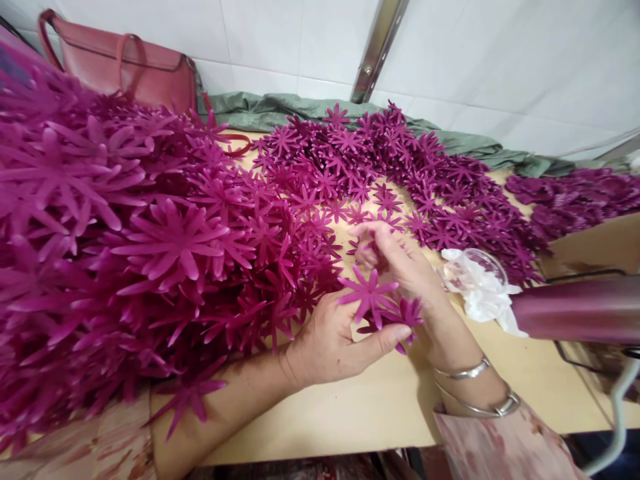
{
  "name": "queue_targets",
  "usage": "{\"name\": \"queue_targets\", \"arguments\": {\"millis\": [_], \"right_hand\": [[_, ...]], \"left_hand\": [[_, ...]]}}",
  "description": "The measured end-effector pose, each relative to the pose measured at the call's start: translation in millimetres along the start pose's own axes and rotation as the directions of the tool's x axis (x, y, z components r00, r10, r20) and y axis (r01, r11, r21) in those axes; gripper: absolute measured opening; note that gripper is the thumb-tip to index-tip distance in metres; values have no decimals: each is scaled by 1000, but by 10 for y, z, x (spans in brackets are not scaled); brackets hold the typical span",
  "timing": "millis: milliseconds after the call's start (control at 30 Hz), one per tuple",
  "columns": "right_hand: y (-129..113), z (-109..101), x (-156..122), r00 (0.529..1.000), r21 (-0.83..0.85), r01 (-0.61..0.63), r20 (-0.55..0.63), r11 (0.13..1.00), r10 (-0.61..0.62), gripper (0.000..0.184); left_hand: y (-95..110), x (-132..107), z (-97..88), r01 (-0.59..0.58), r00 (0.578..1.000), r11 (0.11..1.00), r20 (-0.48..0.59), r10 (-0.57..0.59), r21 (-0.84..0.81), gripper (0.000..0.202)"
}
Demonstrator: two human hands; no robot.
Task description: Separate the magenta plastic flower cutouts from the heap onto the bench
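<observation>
My left hand (327, 343) is closed on a few magenta artificial flower petals (369, 295), star-shaped with long rounded lobes, its thumb resting across them. Just beyond it, my right hand (403, 260) has its fingers curled in. A bit of magenta shows between those fingers, but what they grip, if anything, is unclear. A big heap of the same petals (175, 240) rises on the left, and one loose petal lies over my left forearm. More petals (350, 160) are spread across the table behind my hands.
A red handbag (130, 67) stands against the tiled wall at the back left. Green cloth (260, 110) runs along the wall. On the right are crumpled white plastic (475, 283), a shiny magenta roll (580, 310) and darker purple pieces (585, 197). The tan table (340, 413) ends close to me.
</observation>
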State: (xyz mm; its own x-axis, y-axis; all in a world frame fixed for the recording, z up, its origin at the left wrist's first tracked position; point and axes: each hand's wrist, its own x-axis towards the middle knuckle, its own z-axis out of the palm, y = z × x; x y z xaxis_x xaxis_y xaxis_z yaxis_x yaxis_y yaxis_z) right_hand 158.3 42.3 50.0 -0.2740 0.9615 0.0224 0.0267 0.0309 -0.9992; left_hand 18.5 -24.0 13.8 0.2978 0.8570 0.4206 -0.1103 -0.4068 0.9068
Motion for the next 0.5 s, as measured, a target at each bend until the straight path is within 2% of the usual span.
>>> {"name": "queue_targets", "arguments": {"millis": [100,167,267,367,500], "right_hand": [[-36,40,-30,993,144,-19,116,989,3,73],[-55,52,-19,984,186,-6,177,983,-28,80],[-47,10,16,982,210,34,175,977,-72,77],[-13,-80,21,976,166,100,177,981,-129,72],[30,-158,-2,963,48,105,246,993,-114,43]], "left_hand": [[-13,35,2,106,972,988,-199,-128,-116,19],[-25,67,-4,100,943,980,-299,-149,-173,18],[-59,102,-13,91,934,974,-320,-156,-209,16],[-109,116,-18,105,912,961,-361,-196,-256,18],[-149,124,-23,142,889,943,-380,-255,-300,24]]}}
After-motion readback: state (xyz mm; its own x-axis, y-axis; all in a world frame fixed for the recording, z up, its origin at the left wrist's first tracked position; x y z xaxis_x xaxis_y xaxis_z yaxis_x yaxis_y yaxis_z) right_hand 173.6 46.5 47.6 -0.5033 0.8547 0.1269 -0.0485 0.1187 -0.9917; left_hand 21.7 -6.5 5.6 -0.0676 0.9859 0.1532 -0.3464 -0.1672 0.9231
